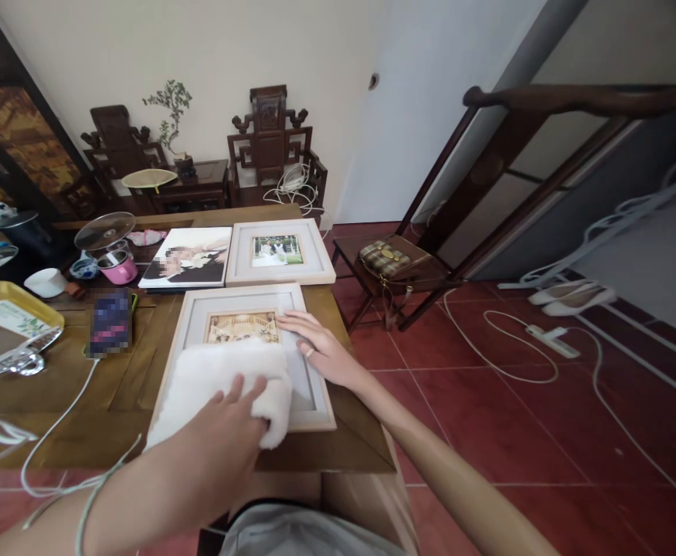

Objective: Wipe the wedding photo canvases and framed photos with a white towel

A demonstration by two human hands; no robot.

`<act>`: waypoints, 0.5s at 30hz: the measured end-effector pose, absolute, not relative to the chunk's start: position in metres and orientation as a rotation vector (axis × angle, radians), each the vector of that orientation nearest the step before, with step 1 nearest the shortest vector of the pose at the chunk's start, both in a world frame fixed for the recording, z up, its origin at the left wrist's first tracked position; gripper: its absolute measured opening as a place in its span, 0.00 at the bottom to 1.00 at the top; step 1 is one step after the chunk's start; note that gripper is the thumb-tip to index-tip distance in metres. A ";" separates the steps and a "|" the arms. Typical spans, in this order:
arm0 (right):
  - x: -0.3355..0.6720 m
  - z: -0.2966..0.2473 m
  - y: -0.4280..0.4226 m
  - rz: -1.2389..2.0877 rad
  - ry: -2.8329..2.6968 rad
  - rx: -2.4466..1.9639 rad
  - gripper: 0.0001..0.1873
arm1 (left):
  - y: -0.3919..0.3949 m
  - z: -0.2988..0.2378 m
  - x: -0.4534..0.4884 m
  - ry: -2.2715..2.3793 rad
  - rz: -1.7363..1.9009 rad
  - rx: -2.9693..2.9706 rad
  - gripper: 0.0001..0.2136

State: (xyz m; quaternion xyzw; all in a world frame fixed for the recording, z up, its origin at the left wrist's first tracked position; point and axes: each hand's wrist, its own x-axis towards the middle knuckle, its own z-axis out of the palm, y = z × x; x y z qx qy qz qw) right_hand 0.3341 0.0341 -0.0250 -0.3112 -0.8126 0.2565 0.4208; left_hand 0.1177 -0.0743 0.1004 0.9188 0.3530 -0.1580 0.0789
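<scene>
The picture frame [314,413] lies flat on the desk [129,378], its near right corner close to the desk's front edge. A white cloth [210,378] covers its lower left part. The left hand [230,425] rests on the cloth, fingers curled into it and gripping it. The right hand [320,349] lies flat on the frame's right rail, fingers spread and grasping nothing.

Since the right hand only presses down, a hard sideways stroke of the cloth could probably skid the frame toward that edge and the tiled floor. Heavy pressure on the middle might strain the glazing. A pale cable [65,432] loops by the left forearm; a wide sweep could snag it and tug whatever it is plugged into. A second frame [280,251] sits just beyond, near enough to be knocked.
</scene>
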 end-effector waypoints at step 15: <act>0.335 -0.025 0.035 0.640 -2.049 -0.774 0.24 | 0.011 0.076 0.123 1.460 -0.427 2.752 0.13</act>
